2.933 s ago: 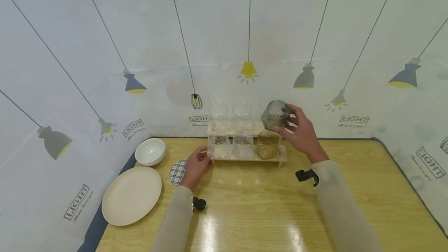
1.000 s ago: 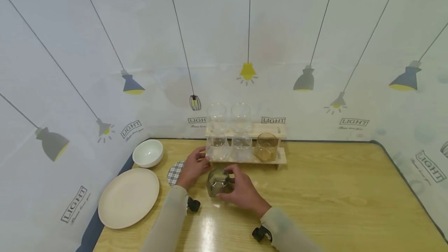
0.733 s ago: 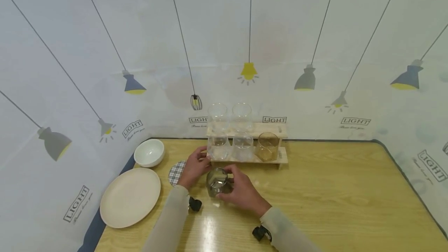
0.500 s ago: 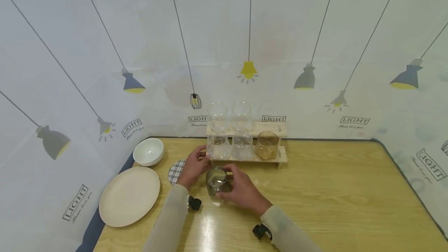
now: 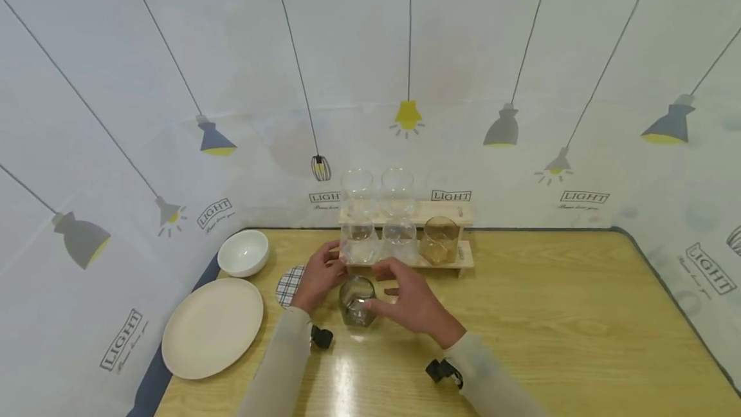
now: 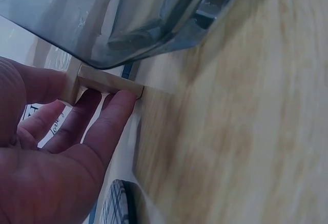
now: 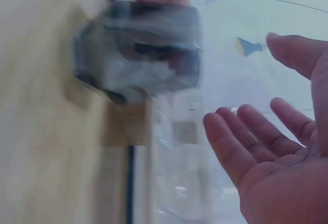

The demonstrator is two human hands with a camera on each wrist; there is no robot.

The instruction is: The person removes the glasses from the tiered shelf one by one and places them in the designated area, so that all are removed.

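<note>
before the left end of the wooden rack (image 5: 437, 213), the smoky glass (image 5: 352, 311) stands alone on the bench (image 5: 579, 320); half a second ago i had the right hand (image 5: 413, 301) round it, and now those fingers (image 7: 225, 147) are parted wide, holding nothing. i'd judge that glass as placed. the left hand (image 5: 321, 277) pinches the rack's left end between its fingers. i have open bench to the right for backing out; leftward, the plaid coaster (image 5: 288, 285) lies beside that hand, the plate (image 5: 213, 328) at the bench's edge.
</note>
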